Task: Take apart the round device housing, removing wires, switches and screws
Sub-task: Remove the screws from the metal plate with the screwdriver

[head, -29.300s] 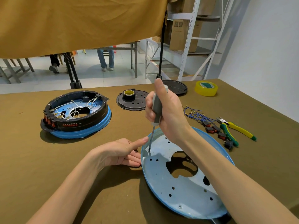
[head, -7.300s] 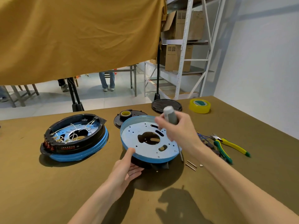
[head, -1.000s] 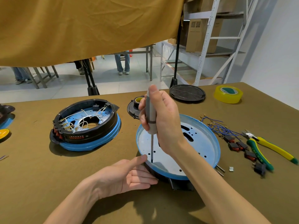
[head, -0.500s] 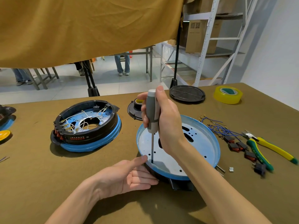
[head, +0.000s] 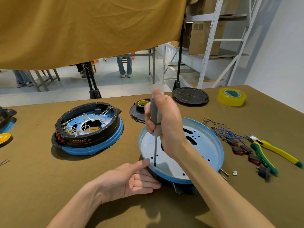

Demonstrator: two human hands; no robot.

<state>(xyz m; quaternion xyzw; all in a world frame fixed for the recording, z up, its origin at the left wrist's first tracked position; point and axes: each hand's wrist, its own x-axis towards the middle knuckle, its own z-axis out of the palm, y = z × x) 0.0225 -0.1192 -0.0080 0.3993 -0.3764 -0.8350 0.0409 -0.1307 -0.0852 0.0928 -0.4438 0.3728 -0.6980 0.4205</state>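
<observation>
A round blue housing plate (head: 209, 145) lies in front of me on its black base, pale inside with several holes. My right hand (head: 166, 129) grips a grey-handled screwdriver (head: 155, 124) held upright, its tip set in the plate near the left rim. My left hand (head: 130, 180) rests against the plate's near-left edge, palm up, thumb on the rim, fingers under the black base. Removed blue wires (head: 222, 130) and black-and-red switches (head: 241, 148) lie to the right. Two loose screws (head: 223, 173) sit by the plate's right edge.
A second housing (head: 88, 129) with white wires inside stands at the left. Green and yellow pliers (head: 269, 152) lie far right. Behind are a black disc (head: 190, 96), a black cover with a small tape roll (head: 139, 109) and a yellow tape roll (head: 232, 97). Another housing (head: 6, 119) shows at the left edge.
My right hand has shifted its hold on the screwdriver handle, sliding a little lower than a second ago. The tip stays at the same hole and the left hand has not moved.
</observation>
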